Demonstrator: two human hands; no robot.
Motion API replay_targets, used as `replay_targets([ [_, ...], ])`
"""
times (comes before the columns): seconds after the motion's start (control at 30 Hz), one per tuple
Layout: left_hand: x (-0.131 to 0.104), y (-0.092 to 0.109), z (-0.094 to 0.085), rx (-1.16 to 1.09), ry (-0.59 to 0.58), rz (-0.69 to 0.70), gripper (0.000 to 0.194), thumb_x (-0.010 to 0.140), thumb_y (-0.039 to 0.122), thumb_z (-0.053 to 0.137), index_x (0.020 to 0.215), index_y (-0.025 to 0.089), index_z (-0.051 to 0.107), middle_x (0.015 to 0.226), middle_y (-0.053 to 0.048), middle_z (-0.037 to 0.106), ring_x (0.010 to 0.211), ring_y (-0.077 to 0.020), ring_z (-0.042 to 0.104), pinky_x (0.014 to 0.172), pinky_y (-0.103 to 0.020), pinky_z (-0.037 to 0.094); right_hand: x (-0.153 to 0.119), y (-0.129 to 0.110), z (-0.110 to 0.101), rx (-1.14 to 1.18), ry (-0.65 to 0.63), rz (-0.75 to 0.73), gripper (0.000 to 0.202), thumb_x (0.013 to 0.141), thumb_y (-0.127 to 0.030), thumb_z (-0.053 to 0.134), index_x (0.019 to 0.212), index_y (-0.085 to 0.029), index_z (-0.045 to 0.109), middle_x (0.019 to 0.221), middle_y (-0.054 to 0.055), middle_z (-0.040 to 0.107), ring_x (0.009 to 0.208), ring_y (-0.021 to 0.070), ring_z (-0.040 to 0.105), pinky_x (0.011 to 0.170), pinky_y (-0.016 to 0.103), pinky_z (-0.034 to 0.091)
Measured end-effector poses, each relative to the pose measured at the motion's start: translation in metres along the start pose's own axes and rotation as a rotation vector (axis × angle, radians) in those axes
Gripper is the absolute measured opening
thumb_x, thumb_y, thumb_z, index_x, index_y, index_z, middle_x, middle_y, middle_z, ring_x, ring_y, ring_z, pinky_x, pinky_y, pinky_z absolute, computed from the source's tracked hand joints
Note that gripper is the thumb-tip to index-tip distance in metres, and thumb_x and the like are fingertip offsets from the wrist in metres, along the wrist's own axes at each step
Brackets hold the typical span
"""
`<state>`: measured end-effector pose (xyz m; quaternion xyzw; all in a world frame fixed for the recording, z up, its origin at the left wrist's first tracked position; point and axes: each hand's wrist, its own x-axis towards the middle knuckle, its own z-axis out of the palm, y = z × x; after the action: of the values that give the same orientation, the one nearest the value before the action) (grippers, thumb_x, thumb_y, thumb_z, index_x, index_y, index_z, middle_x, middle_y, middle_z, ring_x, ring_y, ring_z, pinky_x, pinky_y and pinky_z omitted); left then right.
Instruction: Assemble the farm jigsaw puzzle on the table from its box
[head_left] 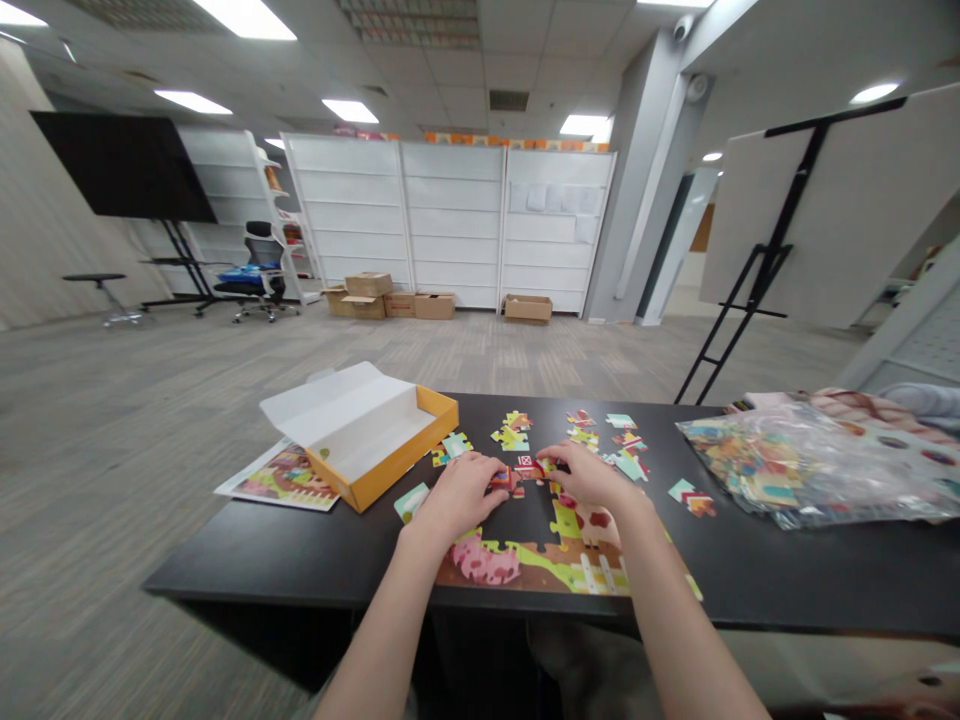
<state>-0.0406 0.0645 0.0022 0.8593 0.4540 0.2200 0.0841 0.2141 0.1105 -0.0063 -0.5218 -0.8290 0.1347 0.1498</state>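
My left hand [471, 490] has its fingers closed on a red and orange jigsaw puzzle piece [501, 480]. My right hand [586, 473] pinches the right end of a red puzzle piece with a white barn-door mark [525, 463]; its fingertips partly cover it. These pieces lie close together, and I cannot tell if they interlock. Below the hands, the joined part of the puzzle [577, 578] shows a pink pig [489, 562], a cow and a white fence along the table's front edge. My right forearm hides some of it.
An open yellow box [405, 450] stands left, partly over a picture sheet [289, 476]. Loose pieces [514, 432] lie behind the hands, others [628, 440] to the right. A plastic bag of pieces [780, 465] covers the right of the black table [285, 560].
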Motion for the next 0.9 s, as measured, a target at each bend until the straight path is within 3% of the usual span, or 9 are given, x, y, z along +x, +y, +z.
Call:
replay_targets([
  [0.57, -0.001, 0.0012, -0.0001, -0.008, 0.001, 0.021, 0.015, 0.089, 0.028, 0.067, 0.102, 0.021, 0.067, 0.105, -0.005, 0.073, 0.104, -0.0266, 0.061, 0.101, -0.041, 0.044, 0.0026, -0.006, -0.0005, 0.0, 0.024, 0.051, 0.033, 0.091, -0.016, 0.055, 0.118, -0.022, 0.074, 0.113, 0.01, 0.07, 0.111, 0.0241, 0.062, 0.101, 0.033, 0.045],
  [0.9, 0.0002, 0.0017, 0.0009, 0.02, 0.002, 0.014, 0.013, 0.088, 0.028, 0.068, 0.098, 0.02, 0.067, 0.1, -0.005, 0.072, 0.101, -0.026, 0.061, 0.09, -0.037, 0.047, 0.0034, -0.0046, 0.0007, 0.015, 0.025, 0.066, 0.033, 0.091, -0.016, 0.056, 0.118, -0.022, 0.074, 0.114, 0.011, 0.069, 0.11, 0.0249, 0.062, 0.101, 0.034, 0.044],
])
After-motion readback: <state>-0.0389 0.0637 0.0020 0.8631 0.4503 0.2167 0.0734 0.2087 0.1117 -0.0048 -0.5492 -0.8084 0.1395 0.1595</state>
